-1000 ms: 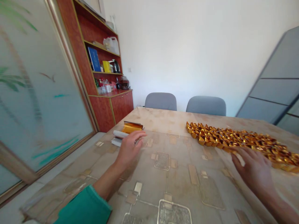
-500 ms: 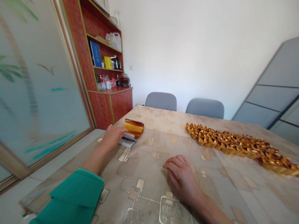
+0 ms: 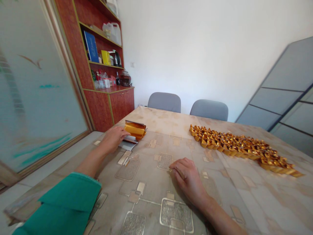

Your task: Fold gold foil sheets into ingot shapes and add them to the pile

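Observation:
My left hand (image 3: 112,138) reaches to the far left of the table and rests on a stack of gold foil sheets (image 3: 134,130), fingers curled at its near edge where the top sheets curl up. White sheets lie under the gold ones. My right hand (image 3: 187,176) lies on the patterned tablecloth (image 3: 156,195) near the middle, fingers loosely bent, holding nothing. A long row of folded gold foil ingots (image 3: 239,148) stretches across the right side of the table, well away from both hands.
Two grey chairs (image 3: 164,101) stand at the far table edge. A red wooden cabinet (image 3: 107,98) with shelves holding jugs, a kettle and books is at the back left. A frosted glass panel (image 3: 31,98) runs along the left. Grey panels lean at the right.
My right hand left the ingot row and came to rest at mid-table. My left hand shifted left onto the foil stack, whose top sheets now curl up.

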The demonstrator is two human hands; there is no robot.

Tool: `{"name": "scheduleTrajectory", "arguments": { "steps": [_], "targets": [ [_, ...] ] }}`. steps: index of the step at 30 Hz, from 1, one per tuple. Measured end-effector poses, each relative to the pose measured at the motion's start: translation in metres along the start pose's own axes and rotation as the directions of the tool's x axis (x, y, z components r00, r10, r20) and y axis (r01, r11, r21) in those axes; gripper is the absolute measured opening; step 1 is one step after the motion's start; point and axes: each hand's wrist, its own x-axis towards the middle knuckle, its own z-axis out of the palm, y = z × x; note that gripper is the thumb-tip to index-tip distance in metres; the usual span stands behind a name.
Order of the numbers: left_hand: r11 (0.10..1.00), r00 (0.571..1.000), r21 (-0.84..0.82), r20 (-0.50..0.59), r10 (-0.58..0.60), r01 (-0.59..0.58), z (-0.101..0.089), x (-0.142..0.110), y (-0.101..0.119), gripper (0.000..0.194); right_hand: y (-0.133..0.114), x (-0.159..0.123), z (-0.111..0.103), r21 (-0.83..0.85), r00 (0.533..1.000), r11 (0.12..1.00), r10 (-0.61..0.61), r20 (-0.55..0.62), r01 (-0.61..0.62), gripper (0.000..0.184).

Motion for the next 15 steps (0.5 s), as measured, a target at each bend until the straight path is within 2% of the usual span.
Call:
{"name": "scheduleTrajectory", "arguments": {
  "steps": [8, 15],
  "targets": [
    [0.999, 0.999, -0.021, 0.01, -0.036, 0.036, -0.006, 0.003, -0.004, 0.022, -0.001, 0.001, -0.002, -0.011, 1.0, 1.0, 0.011, 0.005, -0.011, 0.02],
    [0.984, 0.982, -0.003, -0.064, -0.178, 0.179, -0.013, -0.005, 0.004, 0.022, -0.001, 0.0, -0.002, -0.023, 1.0, 1.0, 0.02, -0.007, -0.02, 0.021]
  ]
}}
